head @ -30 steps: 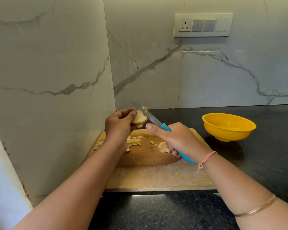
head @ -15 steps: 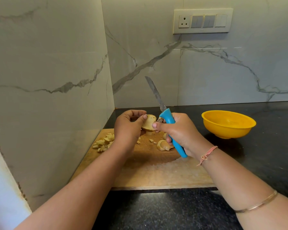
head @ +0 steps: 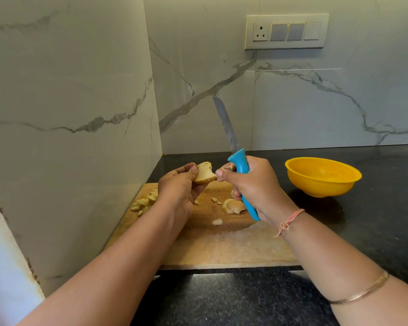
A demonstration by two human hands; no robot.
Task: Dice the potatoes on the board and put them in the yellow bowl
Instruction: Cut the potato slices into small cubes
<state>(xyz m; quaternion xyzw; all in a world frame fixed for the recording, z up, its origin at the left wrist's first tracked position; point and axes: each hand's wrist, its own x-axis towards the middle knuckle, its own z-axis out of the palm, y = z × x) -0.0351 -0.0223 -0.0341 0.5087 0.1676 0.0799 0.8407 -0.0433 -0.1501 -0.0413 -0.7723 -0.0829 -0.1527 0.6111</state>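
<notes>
Pale potato piece [head: 204, 175], skin still on its top, is held in the air over the far edge of the wooden board [head: 222, 245]. From my feed I see the left hand [head: 177, 191] pinching it between thumb and curled fingers. The right hand [head: 254, 184], also above the board, has its fingers wrapped round the blue handle of the knife [head: 239, 161], blade pointing up, thumb tip just beside the piece. On the board lie a pile of dice [head: 145, 202] at its left edge, a larger cut chunk [head: 232, 206] near the middle and a few scraps. The yellow bowl [head: 320, 187] stands right of the board on the black counter [head: 375, 220].
</notes>
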